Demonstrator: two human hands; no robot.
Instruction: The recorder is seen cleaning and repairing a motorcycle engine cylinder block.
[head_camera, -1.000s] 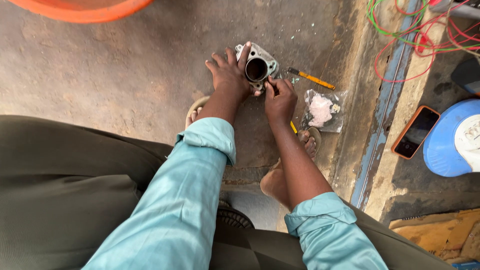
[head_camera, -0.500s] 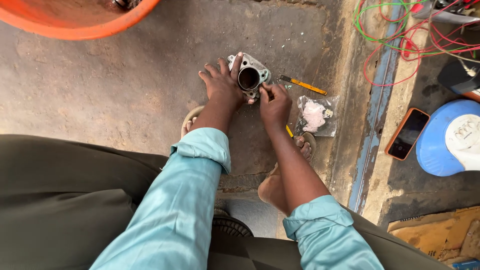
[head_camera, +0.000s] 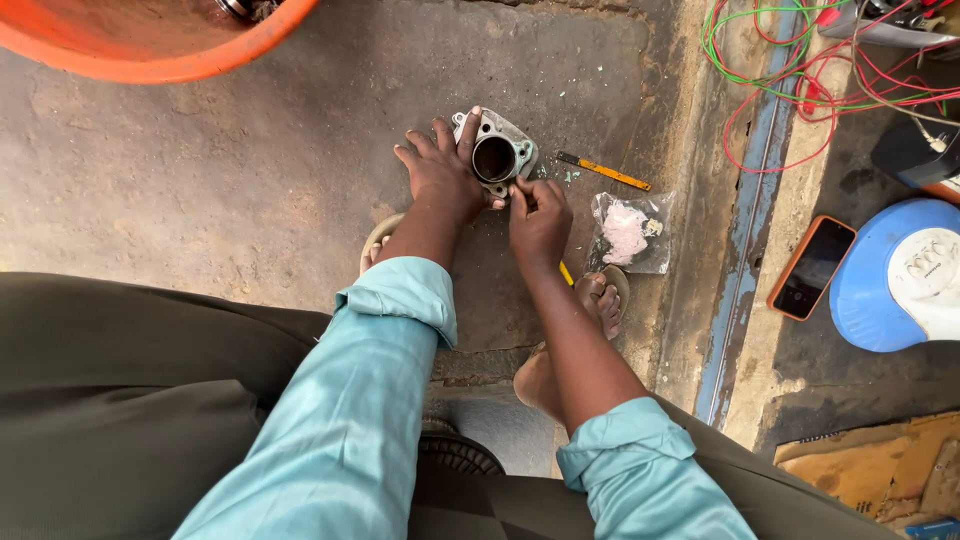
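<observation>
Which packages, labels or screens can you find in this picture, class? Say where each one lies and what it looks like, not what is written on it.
Clear plastic bag: on the concrete floor just right of the right hand, crumpled, holding something pale pink.
Phone: face up at far right beside a blue and white round object, rectangular, orange case, dark screen.
No readable labels or signs can be made out.

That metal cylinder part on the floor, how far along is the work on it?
Done: little can be told. In hand: the left hand steadies the cylinder while the right hand works at its lower edge. Left: the yellow tool and bag lie untouched beside it.
</observation>
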